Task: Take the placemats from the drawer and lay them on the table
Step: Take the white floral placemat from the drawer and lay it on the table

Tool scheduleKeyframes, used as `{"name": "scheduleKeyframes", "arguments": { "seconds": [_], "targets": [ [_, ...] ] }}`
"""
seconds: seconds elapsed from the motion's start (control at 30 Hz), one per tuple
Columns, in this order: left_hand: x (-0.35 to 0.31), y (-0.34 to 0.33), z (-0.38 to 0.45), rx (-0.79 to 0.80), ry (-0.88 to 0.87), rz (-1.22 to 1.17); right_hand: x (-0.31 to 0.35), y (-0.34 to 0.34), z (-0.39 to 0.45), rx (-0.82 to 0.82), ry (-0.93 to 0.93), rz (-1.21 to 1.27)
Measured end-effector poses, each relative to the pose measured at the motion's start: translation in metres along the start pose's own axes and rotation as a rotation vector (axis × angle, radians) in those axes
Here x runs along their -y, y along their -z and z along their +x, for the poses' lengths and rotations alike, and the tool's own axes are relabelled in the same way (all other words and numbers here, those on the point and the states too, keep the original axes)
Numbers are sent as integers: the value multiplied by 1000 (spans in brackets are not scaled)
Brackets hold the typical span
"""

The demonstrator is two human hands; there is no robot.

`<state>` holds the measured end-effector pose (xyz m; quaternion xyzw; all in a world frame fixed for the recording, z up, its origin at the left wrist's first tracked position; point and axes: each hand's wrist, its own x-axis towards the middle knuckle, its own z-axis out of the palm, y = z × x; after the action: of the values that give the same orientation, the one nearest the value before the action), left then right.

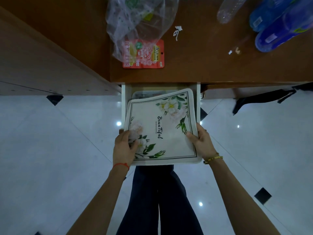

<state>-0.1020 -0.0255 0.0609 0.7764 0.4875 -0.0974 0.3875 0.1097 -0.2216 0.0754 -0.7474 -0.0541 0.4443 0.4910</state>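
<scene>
Head view: placemat [162, 128] between both hands' fingers [133, 146].

One head-worn camera looks steeply down from close above, facing the surface [211, 65] beyond both grips and the floor [50, 150] below them.

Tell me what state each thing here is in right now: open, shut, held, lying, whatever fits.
Drawer: pulled open.
Floral placemat: held over the drawer, tilted.
Left hand: grips the placemat's left edge.
Right hand: grips its right edge.
Second mat: lying in the drawer.
Red packet: lying flat on the table.
Plastic bag: crumpled, partly over the packet.
Clear bottle: lying on its side.
</scene>
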Motion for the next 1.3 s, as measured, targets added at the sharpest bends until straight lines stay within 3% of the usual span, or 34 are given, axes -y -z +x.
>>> {"name": "scheduleKeyframes", "arguments": {
  "seconds": [0.17,0.5,0.6,1.0,1.3],
  "targets": [
    [13,-6,-13,-66,56,-52,-19,-2,-1,-37,-26,-100],
    [5,2,-11,-31,136,-178,-25,-6,-9,-112,-7,-229],
    [-4,7,-16,-19,88,-242,-16,-6,-14,-132,14,-241],
    [-84,99,-87,21,-7,-409,87,33,-107,-211,158,-164],
    [-137,171,-141,28,-150,-389,152,43,-190,-317,219,-85]
  ]
}}
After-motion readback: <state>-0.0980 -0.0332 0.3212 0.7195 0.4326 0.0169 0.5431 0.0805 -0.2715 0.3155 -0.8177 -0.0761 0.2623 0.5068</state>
